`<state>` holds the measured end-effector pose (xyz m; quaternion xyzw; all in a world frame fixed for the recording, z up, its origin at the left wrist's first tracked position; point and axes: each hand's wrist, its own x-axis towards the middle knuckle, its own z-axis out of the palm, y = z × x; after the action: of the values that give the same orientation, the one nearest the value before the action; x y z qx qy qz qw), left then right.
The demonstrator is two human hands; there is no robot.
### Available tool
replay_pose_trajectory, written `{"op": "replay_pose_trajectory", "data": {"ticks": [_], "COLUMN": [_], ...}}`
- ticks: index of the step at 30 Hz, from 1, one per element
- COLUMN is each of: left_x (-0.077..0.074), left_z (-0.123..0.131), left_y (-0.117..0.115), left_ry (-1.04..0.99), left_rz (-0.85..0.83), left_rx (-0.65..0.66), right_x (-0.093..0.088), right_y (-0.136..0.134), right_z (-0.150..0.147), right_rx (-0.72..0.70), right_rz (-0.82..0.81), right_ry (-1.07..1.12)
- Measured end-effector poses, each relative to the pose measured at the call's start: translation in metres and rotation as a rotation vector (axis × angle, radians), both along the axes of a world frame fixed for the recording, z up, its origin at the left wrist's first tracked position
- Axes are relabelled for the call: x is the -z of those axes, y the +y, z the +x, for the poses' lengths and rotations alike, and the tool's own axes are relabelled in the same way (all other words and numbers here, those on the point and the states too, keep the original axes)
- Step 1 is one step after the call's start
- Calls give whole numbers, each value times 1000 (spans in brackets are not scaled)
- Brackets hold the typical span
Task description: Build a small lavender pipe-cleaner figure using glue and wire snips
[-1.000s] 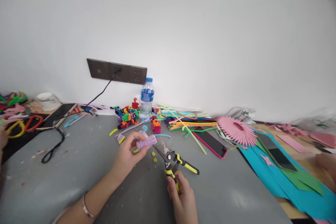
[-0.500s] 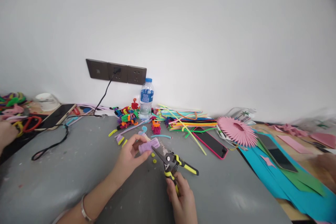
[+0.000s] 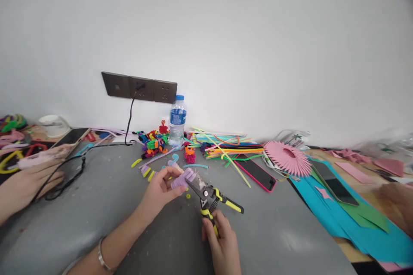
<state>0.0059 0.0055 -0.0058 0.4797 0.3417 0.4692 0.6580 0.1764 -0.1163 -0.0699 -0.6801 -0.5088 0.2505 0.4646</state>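
Near the middle of the grey table, my left hand [image 3: 162,192] pinches a small lilac coil of pipe cleaner [image 3: 183,179] between thumb and fingers. Wire-stripping pliers [image 3: 208,200] with yellow and black handles point at it, their jaw tips touching the coil or lying right against it. My right hand [image 3: 222,240] grips one handle of the pliers; the other handle stands apart to the right. Just behind the coil lie lilac and yellow coiled pieces [image 3: 148,172] and a blue curl [image 3: 175,157]. A tiny yellow bead-like coil [image 3: 188,196] rests below it.
Behind stand a water bottle [image 3: 177,120] and colourful pipe cleaner figures [image 3: 155,144]. Pipe cleaners [image 3: 226,142] and a pink-edged phone [image 3: 256,174] lie to the right, with a pink paper rosette [image 3: 288,158] beyond. At left another person's hand [image 3: 35,187] is near a black cable [image 3: 106,145].
My two hands, the lilac coil and the pliers have hardly moved. At the left, another person's hand has reached further in over the table, and the cable by it has shifted.
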Motion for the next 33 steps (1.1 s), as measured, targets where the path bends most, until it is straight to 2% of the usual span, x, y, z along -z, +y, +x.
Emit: {"op": "replay_pose_trajectory", "data": {"ticks": [7,16,23,33], "left_x": [-1,-5,-4,-8], "left_z": [-2,-4,-6,-5], "left_y": [-1,-4,-1,-3], "left_ry": [-44,-80,-96,-100], "left_rz": [83,170,226,243], "left_rx": [11,55,44,30], "right_x": [-17,-18,-30,-37], "right_y": [3,5,10,10], "right_z": [-4,6,8,12], "right_rx": [9,-89,-77,-62], "right_rz": [45,69,33,63], "right_ry": [141,431,382,306]}}
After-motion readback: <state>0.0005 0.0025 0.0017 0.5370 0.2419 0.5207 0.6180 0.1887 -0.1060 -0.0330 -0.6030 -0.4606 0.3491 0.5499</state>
